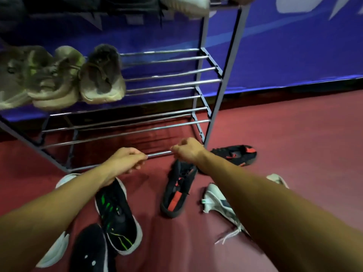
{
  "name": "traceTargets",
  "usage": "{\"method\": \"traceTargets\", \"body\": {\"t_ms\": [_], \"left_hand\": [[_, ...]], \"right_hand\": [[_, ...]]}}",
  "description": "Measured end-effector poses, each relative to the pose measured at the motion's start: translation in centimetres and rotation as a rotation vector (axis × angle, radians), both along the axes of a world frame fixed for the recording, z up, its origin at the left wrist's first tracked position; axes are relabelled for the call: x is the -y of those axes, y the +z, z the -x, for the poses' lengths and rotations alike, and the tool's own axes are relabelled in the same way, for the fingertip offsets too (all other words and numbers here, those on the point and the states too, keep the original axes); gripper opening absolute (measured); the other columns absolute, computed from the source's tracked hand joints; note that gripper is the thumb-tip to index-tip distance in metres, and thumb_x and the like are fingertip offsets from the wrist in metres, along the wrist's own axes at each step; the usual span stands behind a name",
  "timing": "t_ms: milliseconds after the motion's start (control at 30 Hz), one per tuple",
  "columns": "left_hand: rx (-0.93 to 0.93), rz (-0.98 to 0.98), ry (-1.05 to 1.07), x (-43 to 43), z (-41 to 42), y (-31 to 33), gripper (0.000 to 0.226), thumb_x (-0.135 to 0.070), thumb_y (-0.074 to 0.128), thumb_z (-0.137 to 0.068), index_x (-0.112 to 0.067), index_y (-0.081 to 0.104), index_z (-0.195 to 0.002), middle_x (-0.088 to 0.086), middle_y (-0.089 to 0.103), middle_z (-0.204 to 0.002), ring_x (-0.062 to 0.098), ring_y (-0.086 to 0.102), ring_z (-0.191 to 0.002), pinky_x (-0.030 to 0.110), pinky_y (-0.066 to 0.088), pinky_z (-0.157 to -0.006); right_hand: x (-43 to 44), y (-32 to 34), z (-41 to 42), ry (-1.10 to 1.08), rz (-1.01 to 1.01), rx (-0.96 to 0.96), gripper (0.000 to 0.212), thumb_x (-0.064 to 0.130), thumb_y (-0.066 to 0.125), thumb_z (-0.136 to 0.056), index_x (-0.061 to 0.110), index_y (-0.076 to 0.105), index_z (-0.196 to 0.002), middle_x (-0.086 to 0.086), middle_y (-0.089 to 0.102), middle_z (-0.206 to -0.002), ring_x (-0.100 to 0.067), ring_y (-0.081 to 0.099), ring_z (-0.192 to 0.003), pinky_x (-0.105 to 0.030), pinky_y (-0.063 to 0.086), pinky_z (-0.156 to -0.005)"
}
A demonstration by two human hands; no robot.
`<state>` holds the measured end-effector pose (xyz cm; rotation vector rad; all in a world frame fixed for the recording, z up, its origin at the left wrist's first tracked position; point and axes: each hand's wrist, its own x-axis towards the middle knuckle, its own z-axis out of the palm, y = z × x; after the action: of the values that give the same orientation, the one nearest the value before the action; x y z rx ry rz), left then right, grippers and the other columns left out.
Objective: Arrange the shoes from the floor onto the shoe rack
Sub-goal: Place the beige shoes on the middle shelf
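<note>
The metal shoe rack (pixel 215 99) stands against a blue wall. Worn beige shoes (pixel 102 75) sit at the left of its middle shelf, and a pale shoe (pixel 186 5) is on top. Both my hands are at the front bar (pixel 160 153) of the lowest shelf. My left hand (pixel 125 160) and my right hand (pixel 188 151) have their fingers curled and seem to grip that bar. On the floor below lie a black-and-green shoe (pixel 115 213), two black-and-red shoes (pixel 178 189) (pixel 233 156), a white shoe (pixel 216 201) and a black shoe (pixel 88 250).
Another white shoe (pixel 55 250) lies under my left forearm, and a white toe (pixel 278 179) shows past my right forearm. The floor (pixel 284 134) is red. The right half of the middle shelf and the lowest shelf show bare bars.
</note>
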<state>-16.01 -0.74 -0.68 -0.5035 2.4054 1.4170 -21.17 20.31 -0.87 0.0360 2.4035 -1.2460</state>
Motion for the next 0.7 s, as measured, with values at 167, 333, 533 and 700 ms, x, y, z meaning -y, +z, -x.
{"method": "traceTargets", "body": {"t_ms": [167, 333, 533, 700], "left_hand": [[0.040, 0.067, -0.185, -5.8, 1.4, -3.2, 0.011, -0.020, 0.068, -0.091, -0.013, 0.067, -0.083, 0.004, 0.066, -0.075, 0.014, 0.059, -0.065, 0.017, 0.037, -0.044], [0.074, 0.045, -0.329, -12.7, 2.1, -5.7, 0.015, -0.018, 0.067, -0.089, -0.015, 0.066, -0.074, 0.011, 0.068, -0.077, 0.021, 0.058, -0.069, 0.023, 0.037, -0.052], [0.070, 0.088, -0.422, -20.1, 2.6, -7.0, 0.019, -0.031, 0.073, -0.082, -0.012, 0.074, -0.087, 0.002, 0.072, -0.083, 0.017, 0.064, -0.076, 0.029, 0.049, -0.072], [0.093, 0.061, -0.514, -26.6, 2.9, -8.3, 0.023, -0.028, 0.072, -0.082, -0.005, 0.073, -0.087, 0.006, 0.072, -0.077, 0.018, 0.063, -0.069, 0.036, 0.057, -0.076]], "right_hand": [[-5.9, -2.0, -1.7, 0.038, -0.207, 0.074, 0.021, 0.029, 0.067, -0.087, 0.011, 0.069, -0.078, -0.009, 0.067, -0.072, -0.020, 0.057, -0.061, -0.028, 0.051, -0.060], [-10.9, -2.6, -2.7, 0.027, -0.235, 0.094, 0.030, 0.023, 0.061, -0.094, 0.017, 0.058, -0.064, -0.009, 0.065, -0.076, -0.017, 0.055, -0.061, -0.025, 0.043, -0.057], [-17.0, -4.5, -3.4, -0.117, -0.242, 0.196, 0.024, 0.023, 0.062, -0.091, 0.002, 0.072, -0.087, -0.015, 0.076, -0.094, -0.028, 0.071, -0.081, -0.028, 0.048, -0.059], [-23.7, -6.8, -5.5, -0.218, -0.397, 0.242, 0.030, 0.034, 0.064, -0.084, 0.006, 0.073, -0.085, -0.012, 0.076, -0.093, -0.031, 0.071, -0.091, -0.034, 0.056, -0.080]]}}
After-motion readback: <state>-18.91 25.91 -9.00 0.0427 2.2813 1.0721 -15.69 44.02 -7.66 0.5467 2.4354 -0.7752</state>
